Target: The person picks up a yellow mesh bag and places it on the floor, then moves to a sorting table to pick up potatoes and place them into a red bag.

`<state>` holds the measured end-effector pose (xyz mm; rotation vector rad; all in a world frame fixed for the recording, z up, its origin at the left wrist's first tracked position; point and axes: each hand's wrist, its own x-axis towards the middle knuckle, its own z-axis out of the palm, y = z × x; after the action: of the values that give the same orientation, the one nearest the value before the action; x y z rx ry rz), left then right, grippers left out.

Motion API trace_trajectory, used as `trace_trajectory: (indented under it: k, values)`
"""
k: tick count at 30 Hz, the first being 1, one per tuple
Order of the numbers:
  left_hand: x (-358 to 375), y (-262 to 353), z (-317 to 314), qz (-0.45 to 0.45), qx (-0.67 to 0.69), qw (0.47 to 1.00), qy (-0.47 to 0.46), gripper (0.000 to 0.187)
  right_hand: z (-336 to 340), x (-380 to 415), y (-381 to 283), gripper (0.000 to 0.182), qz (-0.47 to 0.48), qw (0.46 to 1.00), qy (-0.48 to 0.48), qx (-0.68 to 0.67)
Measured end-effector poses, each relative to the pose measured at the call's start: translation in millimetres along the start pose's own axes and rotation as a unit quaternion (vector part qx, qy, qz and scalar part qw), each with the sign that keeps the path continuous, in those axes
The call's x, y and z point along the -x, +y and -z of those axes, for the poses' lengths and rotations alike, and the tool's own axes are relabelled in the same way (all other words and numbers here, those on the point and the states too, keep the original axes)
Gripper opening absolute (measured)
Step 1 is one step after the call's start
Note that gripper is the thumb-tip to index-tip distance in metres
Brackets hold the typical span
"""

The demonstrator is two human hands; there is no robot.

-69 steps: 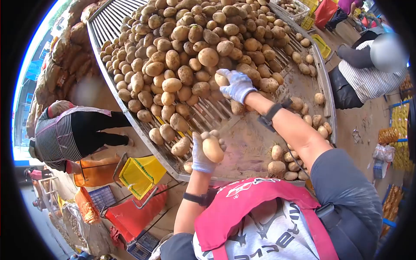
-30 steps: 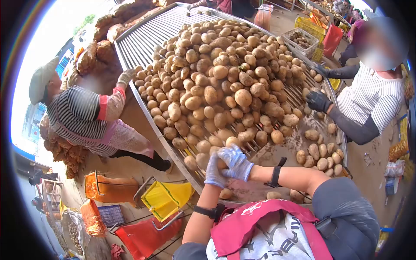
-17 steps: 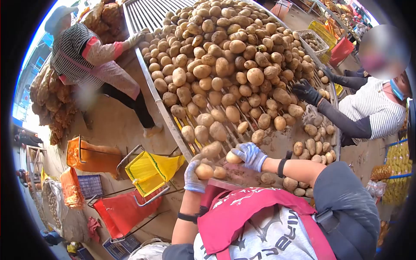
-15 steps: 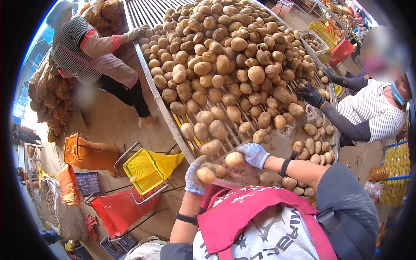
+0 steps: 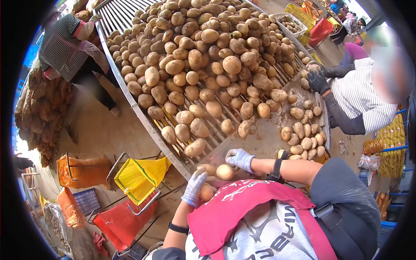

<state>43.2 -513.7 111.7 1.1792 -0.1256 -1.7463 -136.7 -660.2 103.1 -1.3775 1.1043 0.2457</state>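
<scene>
My left hand, in a pale knitted glove, is closed around a potato at the near corner of the sorting table. Just beyond it, another potato lies at the table's near edge. My right hand, gloved the same way, has its fingers apart beside a light potato; no grip on it shows. A large heap of potatoes covers the slatted part of the table. A smaller group of potatoes lies on the flat plate to the right.
A co-worker's dark-gloved hand handles potatoes at the right edge; another person stands at the left. A yellow bag, a red bag and an orange bag hang on frames at left. A white crate stands beyond.
The view has shifted, so the table appears further left. The light potato has moved toward my body, away from my right hand's fingers. My left hand still holds its potato.
</scene>
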Motion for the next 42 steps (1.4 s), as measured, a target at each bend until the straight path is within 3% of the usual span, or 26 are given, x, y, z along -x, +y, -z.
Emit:
trace_trajectory:
  k: [1,2,4,5,7,9,12,16,17,18,19,20,21,22,25,27,29,30,32,33,34,35,37,39,40,42]
  values:
    - [-2.4,-1.7,-8.9,-0.046,-0.070,0.996,0.027,0.062,6.4,-3.6,-2.3,0.028,-0.066,0.986,0.001,-0.152]
    - [-11.9,-5.0,-12.3,-0.059,-0.100,0.993,0.027,0.063,3.2,5.8,-19.4,0.023,-0.007,0.992,-0.010,-0.123]
    - [-37.5,-27.5,-7.1,-0.065,-0.116,0.991,0.001,0.064,-12.8,4.9,-23.7,0.020,0.199,0.975,-0.039,0.095]
    - [-60.3,-40.8,-0.1,-0.070,-0.100,0.992,-0.024,0.064,-16.5,-6.0,-18.1,0.020,0.285,0.933,-0.022,0.221]
    - [-80.6,-47.2,-0.6,-0.071,-0.089,0.993,-0.029,0.062,8.9,-2.2,-33.8,0.032,0.232,0.952,0.028,0.195]
    - [-93.2,-48.1,-11.8,-0.064,-0.093,0.994,0.012,0.059,26.1,12.3,-51.5,0.030,0.284,0.884,0.190,0.319]
    - [-110.5,-57.6,-20.9,-0.011,-0.062,0.998,0.016,0.052,32.4,-5.1,-32.4,0.027,0.277,0.851,0.202,0.398]
    - [-133.3,-42.2,-40.4,0.083,0.164,0.983,-0.004,0.043,31.1,-35.4,-29.5,0.024,0.275,0.905,0.140,0.293]
    - [-134.3,-33.3,-41.8,0.118,0.198,0.973,-0.017,0.043,43.9,-32.8,-37.9,0.027,0.260,0.899,0.184,0.301]
    - [-146.2,-39.3,-32.9,0.033,0.163,0.986,0.010,0.056,64.6,-26.1,-51.3,0.029,0.244,0.890,0.226,0.311]
    - [-134.5,-24.5,-44.8,-0.059,-0.032,0.996,0.051,0.061,85.3,-23.0,-62.3,0.031,0.230,0.880,0.262,0.323]
    - [-107.8,0.0,-65.9,-0.146,-0.224,0.959,0.094,0.066,105.7,-25.3,-68.8,0.037,0.206,0.863,0.283,0.364]
    - [-93.1,14.6,-77.5,-0.218,-0.410,0.875,0.134,0.071,113.6,-26.5,-70.0,0.042,0.180,0.847,0.302,0.399]
    - [-98.2,18.8,-78.0,-0.143,-0.625,0.757,0.124,0.080,105.1,-26.5,-68.7,0.045,0.144,0.830,0.295,0.450]
    - [-85.9,53.7,-132.5,-0.046,-0.751,0.654,0.082,0.075,93.4,-45.6,-79.1,0.053,0.046,0.777,0.251,0.575]
    - [-103.6,58.6,-128.3,-0.073,-0.746,0.654,0.104,0.069,99.7,-62.5,-65.3,0.051,0.091,0.757,0.289,0.579]
    - [-112.8,67.4,-119.0,-0.077,-0.742,0.658,0.102,0.068,117.3,-49.8,-60.6,0.050,0.133,0.778,0.240,0.566]
    - [-116.0,64.0,-112.3,-0.086,-0.740,0.661,0.091,0.068,127.3,-41.7,-50.9,0.050,0.166,0.736,0.218,0.619]
    - [-112.2,47.0,-89.8,-0.166,-0.607,0.776,0.034,0.065,131.3,-36.8,-37.0,0.050,0.180,0.696,0.177,0.673]
    - [-99.8,40.6,-72.6,-0.201,-0.533,0.822,0.023,0.064,128.3,-31.2,-41.7,0.038,0.174,0.704,0.169,0.667]
    - [-83.9,32.0,-60.3,-0.225,-0.408,0.885,0.019,0.064,128.2,-58.7,-19.6,0.026,0.141,0.746,0.227,0.611]
    - [-65.4,24.0,-44.3,-0.252,-0.278,0.927,0.016,0.065,126.8,-65.0,-15.7,0.026,0.177,0.772,0.289,0.538]
    - [-1.9,38.6,-22.7,-0.291,-0.138,0.940,0.111,0.063,115.8,-62.7,-22.1,0.040,0.152,0.812,0.339,0.449]
    - [21.8,27.7,54.8,-0.279,0.055,0.933,0.220,0.054,98.4,-76.7,-9.7,0.050,0.199,0.783,0.454,0.376]
    - [53.7,51.6,61.1,-0.233,0.135,0.932,0.244,0.042,95.9,-83.6,-7.1,0.050,0.187,0.795,0.450,0.361]
    - [56.5,55.6,139.0,-0.262,0.059,0.889,0.371,0.035,104.8,-85.4,-1.7,0.048,0.166,0.797,0.458,0.356]
